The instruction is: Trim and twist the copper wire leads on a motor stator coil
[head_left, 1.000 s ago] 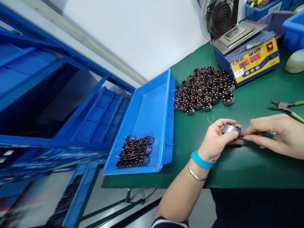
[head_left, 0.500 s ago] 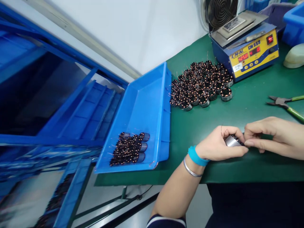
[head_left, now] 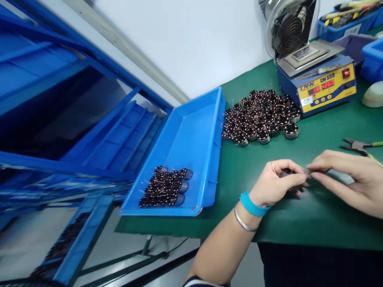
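My left hand (head_left: 277, 181) is curled around a small wound coil (head_left: 286, 173) just above the green mat, near the table's front edge. Only a dark sliver of the coil shows between the fingers. My right hand (head_left: 350, 179) reaches in from the right, thumb and forefinger pinched together at the coil's right side, on something too fine to make out. A blue band and a metal bangle sit on my left wrist. A cluster of several copper-wound coils (head_left: 260, 117) lies on the mat beyond my hands.
A blue tray (head_left: 191, 139) overhangs the table's left edge with several coils (head_left: 166, 191) in its near corner. A blue-and-yellow solder pot (head_left: 321, 79) and a fan (head_left: 291, 28) stand at the back. Green-handled pliers (head_left: 360, 145) lie at the right. Blue racks fill the left.
My left hand has rolled the coil so its shiny metal side is now hidden in the fingers. My right fingers stay pinched at its right side. The camera view has shifted slightly.
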`<state>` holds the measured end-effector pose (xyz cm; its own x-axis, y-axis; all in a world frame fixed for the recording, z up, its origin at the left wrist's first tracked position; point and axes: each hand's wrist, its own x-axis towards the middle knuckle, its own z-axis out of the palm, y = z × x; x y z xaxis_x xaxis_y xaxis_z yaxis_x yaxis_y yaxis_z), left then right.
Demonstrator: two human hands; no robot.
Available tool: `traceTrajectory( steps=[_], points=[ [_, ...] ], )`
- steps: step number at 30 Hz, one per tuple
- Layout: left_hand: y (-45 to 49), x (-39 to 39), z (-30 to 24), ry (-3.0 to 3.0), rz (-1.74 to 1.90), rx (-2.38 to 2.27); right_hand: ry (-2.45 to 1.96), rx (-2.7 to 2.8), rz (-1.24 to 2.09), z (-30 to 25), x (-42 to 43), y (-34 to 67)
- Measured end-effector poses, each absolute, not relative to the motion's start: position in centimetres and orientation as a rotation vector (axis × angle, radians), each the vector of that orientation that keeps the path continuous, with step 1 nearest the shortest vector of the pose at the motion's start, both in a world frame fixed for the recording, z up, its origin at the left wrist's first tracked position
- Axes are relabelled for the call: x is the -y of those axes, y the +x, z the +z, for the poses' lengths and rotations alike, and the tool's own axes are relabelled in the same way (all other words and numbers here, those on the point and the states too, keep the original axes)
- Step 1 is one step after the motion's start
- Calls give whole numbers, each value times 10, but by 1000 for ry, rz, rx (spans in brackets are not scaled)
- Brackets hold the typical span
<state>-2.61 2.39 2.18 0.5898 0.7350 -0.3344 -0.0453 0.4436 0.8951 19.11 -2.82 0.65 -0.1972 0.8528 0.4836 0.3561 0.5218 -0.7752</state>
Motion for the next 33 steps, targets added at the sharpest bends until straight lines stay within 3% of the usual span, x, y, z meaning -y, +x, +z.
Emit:
traceTrajectory(
  steps=[33],
  points=[
    [-26,-24,15,972,549,-820,-889,1877,507,5,31,192]
  ],
)
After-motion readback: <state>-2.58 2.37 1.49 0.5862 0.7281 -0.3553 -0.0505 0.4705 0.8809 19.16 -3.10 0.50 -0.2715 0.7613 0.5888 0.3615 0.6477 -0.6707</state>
